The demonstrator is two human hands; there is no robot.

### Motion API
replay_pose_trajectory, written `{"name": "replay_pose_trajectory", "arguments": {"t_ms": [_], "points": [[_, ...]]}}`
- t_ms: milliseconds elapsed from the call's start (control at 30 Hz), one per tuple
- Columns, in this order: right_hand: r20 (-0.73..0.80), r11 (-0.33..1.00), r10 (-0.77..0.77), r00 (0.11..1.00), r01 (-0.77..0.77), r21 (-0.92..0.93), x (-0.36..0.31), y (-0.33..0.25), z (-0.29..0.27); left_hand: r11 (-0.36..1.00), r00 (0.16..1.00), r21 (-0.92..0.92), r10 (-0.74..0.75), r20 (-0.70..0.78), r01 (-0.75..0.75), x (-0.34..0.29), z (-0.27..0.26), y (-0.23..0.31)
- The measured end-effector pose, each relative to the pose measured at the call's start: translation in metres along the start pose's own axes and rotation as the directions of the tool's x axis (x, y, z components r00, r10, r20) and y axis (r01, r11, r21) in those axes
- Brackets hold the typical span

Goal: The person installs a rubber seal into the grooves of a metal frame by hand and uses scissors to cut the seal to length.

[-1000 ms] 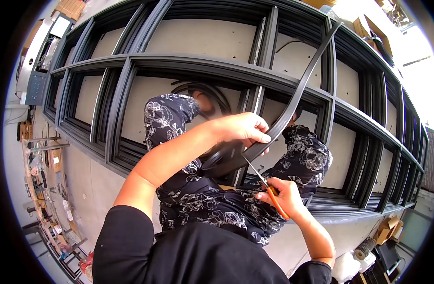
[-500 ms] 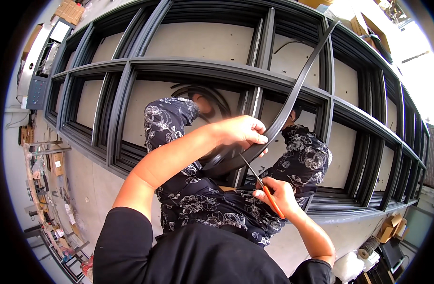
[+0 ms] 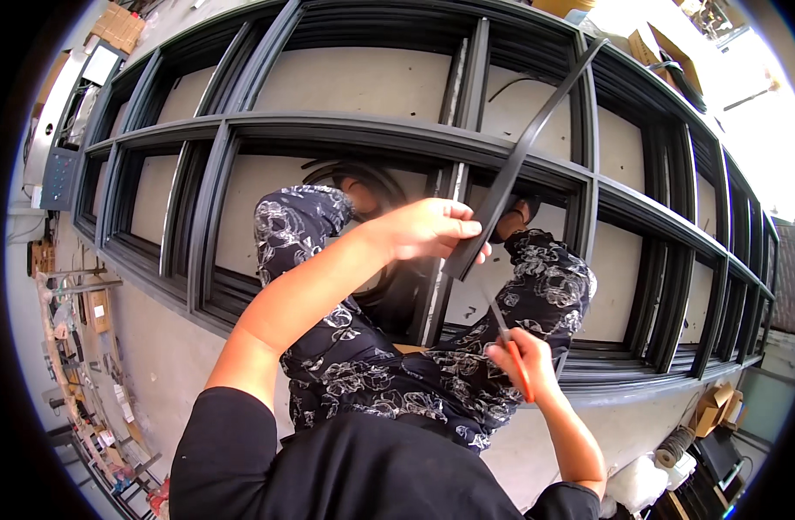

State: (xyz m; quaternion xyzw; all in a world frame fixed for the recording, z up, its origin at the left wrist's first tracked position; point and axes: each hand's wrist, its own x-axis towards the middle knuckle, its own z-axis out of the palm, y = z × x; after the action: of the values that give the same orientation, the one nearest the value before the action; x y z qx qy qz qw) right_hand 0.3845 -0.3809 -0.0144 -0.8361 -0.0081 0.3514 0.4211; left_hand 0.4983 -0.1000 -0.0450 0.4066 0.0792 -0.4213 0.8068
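My left hand [image 3: 428, 230] pinches the near end of a long black rubber strip [image 3: 519, 156] that runs up and to the right over a large black window frame [image 3: 345, 130] lying flat. My right hand [image 3: 519, 364] grips orange-handled scissors [image 3: 512, 347], blades pointing up toward the strip's lower end just below my left hand. I sit with legs in black-and-white flowered trousers [image 3: 371, 364] resting inside the frame's openings. A coil of black strip [image 3: 363, 178] lies by my left foot.
The frame has several glazing openings over a grey floor. A shelf rack with small items [image 3: 68, 347] stands at the left edge. Cardboard boxes [image 3: 714, 407] and a dark roll [image 3: 675, 446] lie at the lower right; a grey control panel [image 3: 59, 169] is at the upper left.
My left hand has raised the strip's end slightly. The scissors have drawn a little back from the strip, and the view has shifted slightly.
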Motion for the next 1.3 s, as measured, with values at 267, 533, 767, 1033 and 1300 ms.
{"name": "replay_pose_trajectory", "arguments": {"t_ms": [267,533,767,1033,1300], "points": [[-0.469,0.785,0.034,0.882,0.267,0.559,-0.023,-0.017,-0.067,0.935,0.937,-0.353,0.099,0.335,0.027,0.039,0.110,-0.027],[-0.456,0.756,0.219,0.863,0.145,0.638,-0.028,0.022,-0.102,0.930,0.892,-0.174,-0.239,0.383,0.324,0.087,0.170,-0.098],[-0.237,0.793,0.296,0.925,-0.100,0.601,-0.013,0.094,-0.087,0.812,0.950,0.550,-0.295,0.101,0.194,0.141,0.144,-0.121],[0.023,0.911,0.061,0.998,-0.065,0.406,-0.070,0.084,-0.044,0.978,0.936,0.192,-0.008,-0.353,0.080,0.291,0.092,-0.062],[-0.095,0.933,0.277,0.956,-0.244,0.265,-0.131,0.119,-0.036,0.980,0.943,-0.197,-0.039,-0.331,-0.028,0.369,0.055,-0.017]]}}
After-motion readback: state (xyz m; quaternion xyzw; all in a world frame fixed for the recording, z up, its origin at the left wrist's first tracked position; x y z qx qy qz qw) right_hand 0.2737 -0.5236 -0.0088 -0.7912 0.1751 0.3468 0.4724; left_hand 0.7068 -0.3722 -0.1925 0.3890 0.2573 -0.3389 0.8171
